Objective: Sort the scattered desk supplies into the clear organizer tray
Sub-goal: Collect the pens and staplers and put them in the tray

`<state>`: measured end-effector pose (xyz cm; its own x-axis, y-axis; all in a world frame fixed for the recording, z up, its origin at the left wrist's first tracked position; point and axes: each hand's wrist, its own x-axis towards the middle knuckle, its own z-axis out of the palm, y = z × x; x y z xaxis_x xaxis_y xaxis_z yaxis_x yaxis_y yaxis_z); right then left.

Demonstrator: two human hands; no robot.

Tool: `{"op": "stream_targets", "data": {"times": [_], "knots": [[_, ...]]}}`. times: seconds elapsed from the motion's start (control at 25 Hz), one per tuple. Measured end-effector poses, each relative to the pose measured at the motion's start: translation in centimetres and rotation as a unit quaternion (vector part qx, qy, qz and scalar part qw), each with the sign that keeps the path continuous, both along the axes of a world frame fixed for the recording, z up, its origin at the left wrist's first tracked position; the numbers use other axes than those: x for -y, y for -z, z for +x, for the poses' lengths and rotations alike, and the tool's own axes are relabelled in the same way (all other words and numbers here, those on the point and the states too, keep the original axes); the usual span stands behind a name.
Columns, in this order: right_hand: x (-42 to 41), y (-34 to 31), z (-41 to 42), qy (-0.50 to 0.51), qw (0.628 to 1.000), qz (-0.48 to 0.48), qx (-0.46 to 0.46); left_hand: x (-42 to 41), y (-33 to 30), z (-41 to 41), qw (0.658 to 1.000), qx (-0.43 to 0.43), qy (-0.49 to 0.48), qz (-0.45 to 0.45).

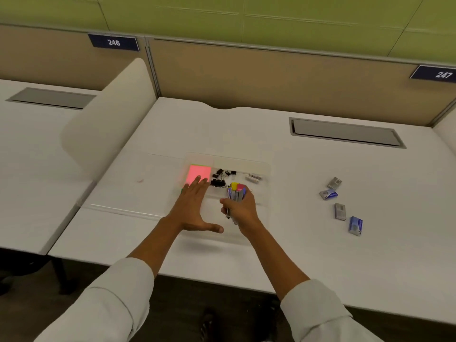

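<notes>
A: Largest item first?

B: White rectangular desk top (271, 243), with a grey recessed cable hatch (345, 132) toward the back right. Behind it, a tan partition panel (271, 77) carrying a dark blue number plate reading 247 (436, 74); a second plate reading 246 (114, 42) sits over the neighbouring desk.

A: Next down?

B: Clear plastic organizer tray (265, 169), lying flat at the middle of the desk. Its compartment walls are hard to make out.

A: Contents?

B: Pink square sticky-note pad (197, 172) at the tray's left. Just right of it, a cluster of black binder clips (220, 178). Further right, a few small white cylindrical pieces (254, 178); too blurred to identify.

A: Hands?

B: Left hand (195, 206): flat, fingers straight and spread, thumb out to the side, fingertips over the near edge of the pink pad, holding nothing. Right hand (240, 209): fingers curled tight round a bundle of coloured markers and pens (237, 192), yellow and pink caps pointing away from the person, held over the tray's near part.

A: Still loose on the desk?

B: Four small staple boxes (341, 204), grey and blue, scattered well apart from the tray on the right.

A: Smallest?

B: A faint reddish mark (140, 180) on the desk, left of the tray.
</notes>
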<state>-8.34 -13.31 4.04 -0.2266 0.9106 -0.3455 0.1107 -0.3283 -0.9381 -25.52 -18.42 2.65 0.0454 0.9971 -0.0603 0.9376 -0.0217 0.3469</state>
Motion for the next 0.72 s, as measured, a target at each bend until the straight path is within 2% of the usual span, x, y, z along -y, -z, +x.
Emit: {"op": "stream_targets", "data": {"times": [0.12,0.32,0.72], "knots": [[-0.3,0.5,-2.1,0.001,0.995,0.016,0.096,0.1,1.1,-0.6,1.000,-0.003,-0.017,-0.018],[-0.2,1.2,-4.5,0.006,0.986,0.031,0.162,-0.3,1.6,-0.8,0.999,-0.019,-0.032,-0.028],[0.9,1.8,-5.8,0.001,0.981,0.037,0.191,-0.4,1.6,-0.9,0.999,-0.025,-0.026,-0.025]]}}
